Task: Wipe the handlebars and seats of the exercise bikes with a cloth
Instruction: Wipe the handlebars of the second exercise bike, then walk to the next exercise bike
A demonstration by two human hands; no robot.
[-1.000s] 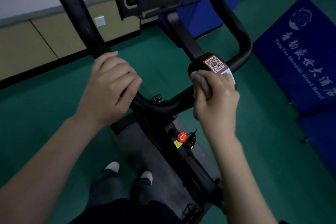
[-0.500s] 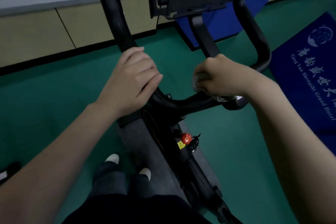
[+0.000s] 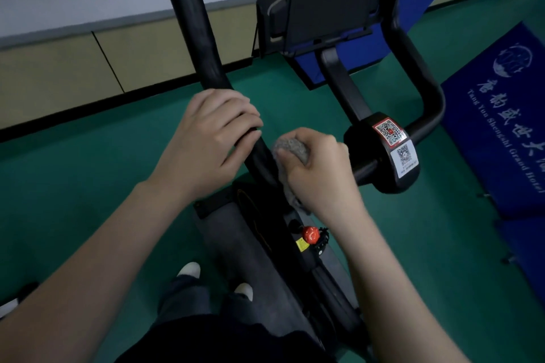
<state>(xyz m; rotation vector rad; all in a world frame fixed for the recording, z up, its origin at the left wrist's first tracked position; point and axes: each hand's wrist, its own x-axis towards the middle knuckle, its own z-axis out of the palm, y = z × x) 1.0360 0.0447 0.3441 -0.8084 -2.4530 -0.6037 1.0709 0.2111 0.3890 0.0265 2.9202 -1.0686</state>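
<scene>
Right hand (image 3: 318,169) slid left along handlebar (image 3: 200,47), cloth (image 3: 290,150) bunched under curled fingers (image 3: 324,141)

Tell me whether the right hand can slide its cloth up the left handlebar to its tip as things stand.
Probably not by sliding. The left hand grips the left handlebar just above the cloth held in the right hand; beyond it the bar is bare.

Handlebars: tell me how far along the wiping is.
Done: no wiped stretch shows as finished; the black handlebar looks alike all over. In hand: the right hand holds the grey cloth on the middle bar, beside the left hand gripping the left bar. Left: the right loop, the part under the left hand, and the seat, not in view.
</scene>
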